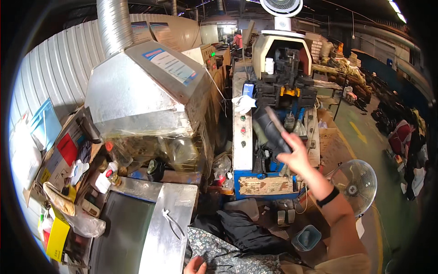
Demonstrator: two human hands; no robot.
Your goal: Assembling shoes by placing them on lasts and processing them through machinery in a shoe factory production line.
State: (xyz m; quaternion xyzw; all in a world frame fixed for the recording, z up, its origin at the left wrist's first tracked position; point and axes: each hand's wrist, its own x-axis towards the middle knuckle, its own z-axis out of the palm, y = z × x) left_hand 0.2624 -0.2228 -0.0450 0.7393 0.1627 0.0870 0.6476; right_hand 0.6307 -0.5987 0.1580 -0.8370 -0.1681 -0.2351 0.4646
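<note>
My right hand (295, 153) reaches out over the front of a machine (285, 93) with a dark clamp-like head. Its fingers are closed round a blurred, long black piece with a pale brown strip along one edge; it looks like a boot upper (272, 131), though its exact kind is unclear. At the lower edge my left hand (195, 265) shows only in part, beside the flowered cloth (214, 249) over my lap. Its fingers look bent, but most of the hand is cut off. Pliers (173, 223) lie on a metal plate (159, 237) in front of me to the left.
A metal hood (141, 91) with a duct stands left of the machine. White gloves (243, 104) lie on the machine's left side. A floor fan (356, 188) and a blue bin (306, 238) are at the right. Boxes and bags (59, 160) crowd the far left.
</note>
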